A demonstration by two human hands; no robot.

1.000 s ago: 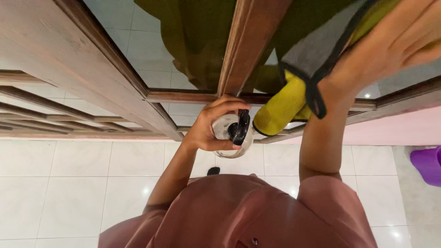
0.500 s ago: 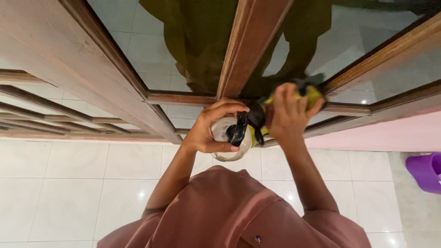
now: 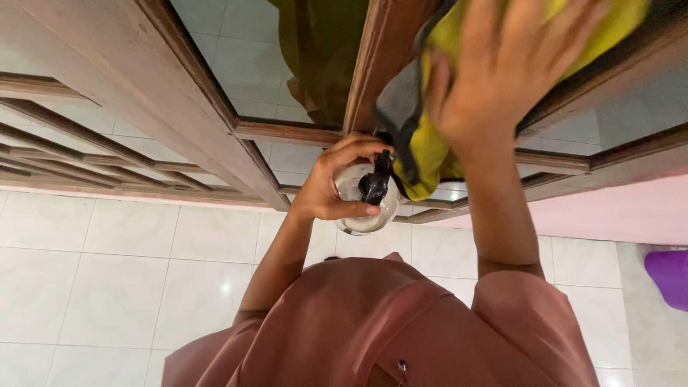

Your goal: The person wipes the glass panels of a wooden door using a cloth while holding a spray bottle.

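Two hands are up at the door, and the yellow-green cloth (image 3: 428, 154) is the centre of it. It's bunched against the glass pane (image 3: 573, 140) just right of the upright wooden bar (image 3: 383, 57), with its grey, black-edged side folding down towards the lower rail. The right hand (image 3: 502, 72) lies flat on top of it. That grip is spread wide with the fingers splayed, pressing the cloth to the glass rather than pinching it.

Just below and to the left, the left hand (image 3: 326, 190) has its grip wrapped round a clear spray bottle (image 3: 362, 208). The fingers curl over the top by the black trigger head (image 3: 375, 185), and the cloth's hanging end is touching or just beside it. I can't tell from here whether a finger is actually on the trigger.

To my eye this is the wiping step, with the bottle held ready. A further pass calls for firm, flat pressure and keeping the loose end of the cloth clear of the nozzle. A fresh spray calls for lifting the cloth off the pane first.

Further out there's white floor tile (image 3: 107, 265), a pink garment (image 3: 373, 322) in the foreground, a pink wall strip (image 3: 616, 211) and a purple tub (image 3: 670, 276) well apart at the right edge.
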